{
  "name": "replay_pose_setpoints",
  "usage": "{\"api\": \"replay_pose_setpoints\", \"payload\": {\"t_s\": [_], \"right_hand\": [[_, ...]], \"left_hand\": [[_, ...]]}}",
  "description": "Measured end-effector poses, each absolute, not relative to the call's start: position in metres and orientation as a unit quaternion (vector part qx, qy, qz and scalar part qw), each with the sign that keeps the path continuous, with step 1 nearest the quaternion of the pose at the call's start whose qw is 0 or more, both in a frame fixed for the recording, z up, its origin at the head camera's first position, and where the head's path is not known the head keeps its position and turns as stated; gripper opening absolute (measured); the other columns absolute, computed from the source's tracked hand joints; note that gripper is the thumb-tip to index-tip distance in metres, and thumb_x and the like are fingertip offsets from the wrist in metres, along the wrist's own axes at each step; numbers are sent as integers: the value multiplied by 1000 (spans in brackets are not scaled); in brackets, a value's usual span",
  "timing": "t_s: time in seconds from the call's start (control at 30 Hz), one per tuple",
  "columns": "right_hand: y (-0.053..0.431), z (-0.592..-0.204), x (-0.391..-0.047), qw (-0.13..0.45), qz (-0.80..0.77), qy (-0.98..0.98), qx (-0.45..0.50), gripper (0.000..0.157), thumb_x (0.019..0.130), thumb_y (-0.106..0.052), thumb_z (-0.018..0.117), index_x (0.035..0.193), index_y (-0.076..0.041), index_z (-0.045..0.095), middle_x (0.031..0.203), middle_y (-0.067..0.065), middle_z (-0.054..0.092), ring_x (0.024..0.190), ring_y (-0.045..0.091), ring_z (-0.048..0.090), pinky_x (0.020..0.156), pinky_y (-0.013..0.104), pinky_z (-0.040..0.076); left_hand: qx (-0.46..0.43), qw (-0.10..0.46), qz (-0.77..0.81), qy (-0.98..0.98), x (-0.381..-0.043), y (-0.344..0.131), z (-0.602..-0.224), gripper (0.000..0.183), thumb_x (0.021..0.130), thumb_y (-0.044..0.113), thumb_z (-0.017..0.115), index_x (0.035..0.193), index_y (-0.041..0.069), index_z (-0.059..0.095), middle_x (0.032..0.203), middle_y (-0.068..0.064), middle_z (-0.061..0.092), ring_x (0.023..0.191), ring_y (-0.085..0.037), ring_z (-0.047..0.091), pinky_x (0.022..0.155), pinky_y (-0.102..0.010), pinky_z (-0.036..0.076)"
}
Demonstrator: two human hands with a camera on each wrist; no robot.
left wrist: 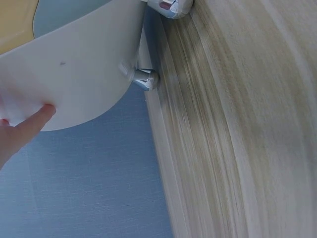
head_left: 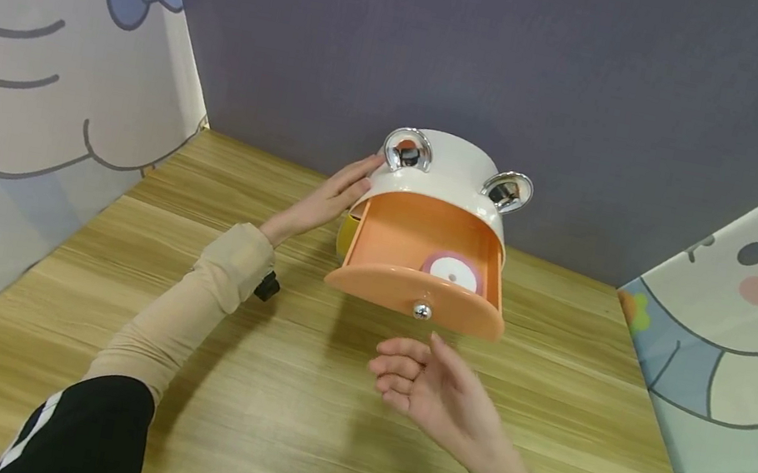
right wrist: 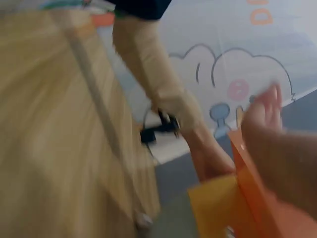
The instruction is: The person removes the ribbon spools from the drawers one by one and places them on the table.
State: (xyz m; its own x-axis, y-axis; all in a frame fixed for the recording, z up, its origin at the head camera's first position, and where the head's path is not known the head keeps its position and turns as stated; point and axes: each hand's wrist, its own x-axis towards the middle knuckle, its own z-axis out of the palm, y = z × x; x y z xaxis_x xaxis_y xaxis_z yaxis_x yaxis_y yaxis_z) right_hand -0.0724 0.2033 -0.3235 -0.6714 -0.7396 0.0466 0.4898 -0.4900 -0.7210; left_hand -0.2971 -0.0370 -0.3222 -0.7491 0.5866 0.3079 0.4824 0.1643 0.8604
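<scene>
Head view: left hand [head_left: 326,200] touches white box [head_left: 448,166] (orange drawer [head_left: 374,281] extended).

In the middle of the head view, the drawer front [head_left: 400,291] hides the lower rim of the white disc [head_left: 453,270]; a yellow part [head_left: 346,237] is partly covered. The left wrist view's edge cuts the left hand [left wrist: 24,133]; the right hand [right wrist: 270,129] is blurred in its view.
</scene>
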Motion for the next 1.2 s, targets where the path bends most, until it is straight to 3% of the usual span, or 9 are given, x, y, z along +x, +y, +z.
{"api": "replay_pose_setpoints", "payload": {"t_s": [0.13, 0.3, 0.43, 0.57, 0.7, 0.83, 0.9, 1.07, 1.2], "right_hand": [[224, -300, -66, 336, -750, 464, -331, 47, 107, -4, 11, 137, 4, 47, 133, 10, 63, 122, 19, 61, 108, 32, 49], [252, -241, -64, 166, -547, 680, -459, 46, 93, 23, 36, 135, 8, 48, 132, 13, 63, 121, 22, 63, 102, 31, 53], [258, -200, -77, 31, -385, 797, -465, 53, 85, 22, 56, 135, 3, 55, 134, 11, 64, 122, 15, 62, 100, 21, 51], [259, -181, -108, -51, -236, 861, -447, 58, 85, 9, 68, 139, -8, 56, 138, 3, 62, 122, 5, 60, 100, 15, 48], [257, -177, -139, -21, -130, 896, -424, 63, 87, -3, 73, 145, -14, 50, 146, 3, 55, 130, 12, 55, 102, 25, 50], [250, -182, -161, 76, -84, 914, -390, 68, 87, 0, 70, 149, -12, 45, 156, 10, 43, 142, 31, 43, 108, 49, 46], [247, -185, -168, 118, -78, 918, -370, 72, 85, 2, 70, 150, -12, 43, 158, 12, 39, 145, 36, 38, 109, 52, 45], [244, -194, -178, 181, -89, 914, -351, 86, 75, 9, 70, 152, -14, 40, 160, 15, 35, 143, 38, 39, 96, 43, 51], [245, -204, -184, 200, -107, 898, -378, 88, 71, 19, 59, 152, -9, 40, 157, 17, 38, 113, 31, 56, 71, 27, 53]], "left_hand": [[354, 44, 541, 762, -298, -39, -320, 53, 109, 20, 32, 159, 11, 19, 168, -16, 7, 156, -31, 7, 127, -55, 10], [353, 42, 539, 764, -298, -40, -318, 53, 109, 20, 32, 160, 12, 19, 168, -15, 7, 157, -30, 6, 127, -55, 10], [350, 46, 540, 764, -298, -41, -318, 54, 109, 21, 32, 160, 13, 18, 169, -13, 7, 157, -30, 6, 126, -56, 10], [352, 51, 541, 762, -298, -41, -319, 54, 109, 21, 32, 160, 13, 18, 169, -14, 6, 157, -30, 5, 126, -57, 10], [356, 52, 549, 755, -298, -41, -321, 54, 109, 21, 33, 160, 12, 18, 168, -14, 6, 157, -31, 5, 127, -56, 10], [351, 55, 552, 754, -297, -40, -323, 54, 109, 22, 33, 160, 13, 19, 169, -12, 6, 157, -29, 6, 127, -55, 10], [349, 54, 552, 755, -297, -39, -323, 54, 109, 22, 33, 160, 14, 20, 169, -12, 6, 157, -29, 6, 126, -56, 9], [353, 52, 555, 751, -302, -37, -331, 54, 109, 23, 33, 160, 14, 19, 169, -12, 6, 157, -28, 5, 127, -56, 9], [355, 39, 553, 753, -314, -34, -345, 53, 109, 28, 34, 160, 19, 20, 169, -7, 7, 157, -24, 5, 127, -54, 9]]}}
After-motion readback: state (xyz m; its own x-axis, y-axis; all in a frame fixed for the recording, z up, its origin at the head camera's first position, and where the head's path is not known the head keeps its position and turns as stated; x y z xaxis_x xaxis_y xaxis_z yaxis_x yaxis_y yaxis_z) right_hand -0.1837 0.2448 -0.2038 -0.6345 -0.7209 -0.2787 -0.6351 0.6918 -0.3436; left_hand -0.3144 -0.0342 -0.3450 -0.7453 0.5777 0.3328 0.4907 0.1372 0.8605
